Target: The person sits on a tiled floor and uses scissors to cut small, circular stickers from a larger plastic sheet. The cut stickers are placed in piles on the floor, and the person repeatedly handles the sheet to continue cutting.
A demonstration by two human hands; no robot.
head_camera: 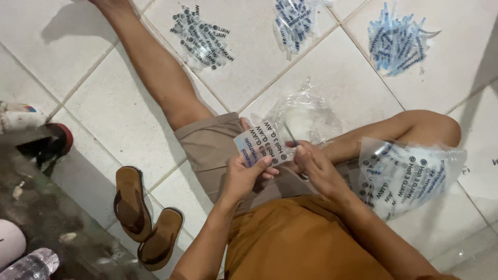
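A: Your left hand (243,173) has its fingers closed around a small clear plastic sachet with dark and blue print (261,148), thumb pressed on its lower edge, holding it up over your lap.

B: And your right hand (312,163) sits right beside it, fingers pinched shut on a thin dark stick-like tool (290,136) whose tip meets the sachet's right edge. What kind of tool it is, you can't tell from here.

A: You're seated on the white tiled floor (119,114), one bare leg stretched out to the left, the other knee bent up on the right.

B: A large clear printed plastic bag (404,176) rests against that bent leg, just beside your right forearm. A crumpled clear plastic wrapper (306,111) lies on the floor right behind your hands.

A: Farther off on the tiles, three loose heaps of sachets: a black-printed pile (203,39), a dark blue-printed pile (294,21) and a light blue-printed pile (397,39), well apart from each other.

B: To your left, a pair of brown flip-flop sandals (142,218) sits beside your hip.
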